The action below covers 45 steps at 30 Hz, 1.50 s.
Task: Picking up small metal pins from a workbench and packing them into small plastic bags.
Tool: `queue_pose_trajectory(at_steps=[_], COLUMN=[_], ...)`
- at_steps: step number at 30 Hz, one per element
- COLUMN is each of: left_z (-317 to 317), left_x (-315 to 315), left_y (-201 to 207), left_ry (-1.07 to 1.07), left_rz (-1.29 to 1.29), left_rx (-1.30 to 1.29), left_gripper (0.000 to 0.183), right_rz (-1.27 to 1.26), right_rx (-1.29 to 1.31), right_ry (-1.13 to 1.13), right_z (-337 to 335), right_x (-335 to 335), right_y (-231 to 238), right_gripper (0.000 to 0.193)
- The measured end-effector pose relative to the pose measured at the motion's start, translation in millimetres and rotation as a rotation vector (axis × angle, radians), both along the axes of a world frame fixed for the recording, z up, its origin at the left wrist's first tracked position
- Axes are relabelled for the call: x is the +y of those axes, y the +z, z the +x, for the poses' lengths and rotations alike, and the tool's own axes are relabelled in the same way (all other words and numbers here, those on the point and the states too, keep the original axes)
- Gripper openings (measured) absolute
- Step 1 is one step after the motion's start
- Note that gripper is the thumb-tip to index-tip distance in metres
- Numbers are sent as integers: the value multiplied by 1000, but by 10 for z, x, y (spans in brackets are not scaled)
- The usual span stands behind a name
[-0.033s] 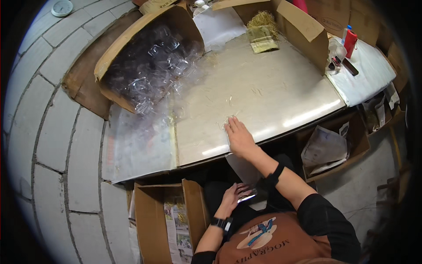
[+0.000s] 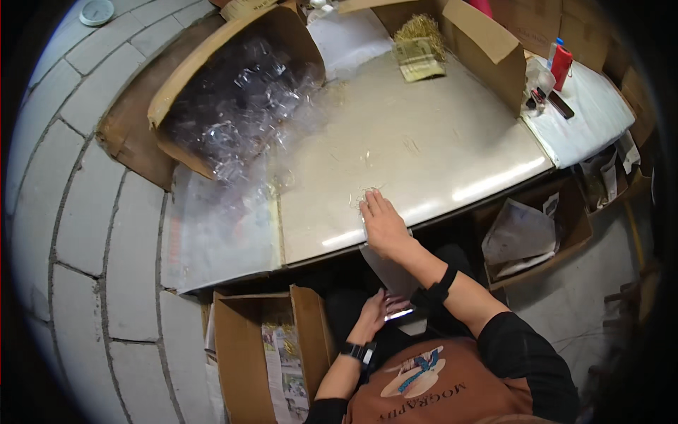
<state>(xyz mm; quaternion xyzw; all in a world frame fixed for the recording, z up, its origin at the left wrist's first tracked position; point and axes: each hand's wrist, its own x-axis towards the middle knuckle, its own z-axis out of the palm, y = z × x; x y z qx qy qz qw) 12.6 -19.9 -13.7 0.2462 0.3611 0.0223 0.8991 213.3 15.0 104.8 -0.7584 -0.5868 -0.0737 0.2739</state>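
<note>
My right hand lies palm down at the front edge of the table. Its fingers stretch forward, and their tips touch a few thin gold wire pieces. Low over my lap, my left hand curls its fingers at a small shiny silvery piece, whose kind I cannot make out. Between the two hands a grey sheet hangs below the table edge, partly behind my right forearm. More gold wires are scattered farther across the tabletop.
A tipped cardboard box spills clear plastic pieces at the left. Gold wires heap behind a folded paper at the back. An open carton stands by my left arm; another box sits below the right edge.
The whole view has shifted very slightly. My right hand stays at the table edge with its fingertips on the wires, and my left hand has moved a little to the right.
</note>
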Motion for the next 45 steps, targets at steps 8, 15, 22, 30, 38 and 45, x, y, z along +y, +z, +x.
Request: queue_pose_trajectory(at_steps=[8,15,22,30,38,45], left_z=[275,264,108,-78,310,346], left_x=[46,-100,-153,-172,-319,-266], left_y=[64,-141,-93,222,946,1016], left_ry=[-94,-84,-38,-74,105,297], left_rz=[-58,-23,117,54,392,289], left_rx=[-122,-156,-39,-172,-100,-226], left_gripper=[47,45,44,33,29,29], right_rz=[-47,-96,-176,-195,-7,40], right_rx=[278,636,679,620,346,194], right_ry=[269,310,291,295,297,379], right_z=[-68,-63,-94,-235,-524,-513], right_x=[-980,-1700,-1924,-1953,-1684,-1731], right_y=[380,217,-33,-40,209,304], right_gripper=[53,39,31,37,51,50])
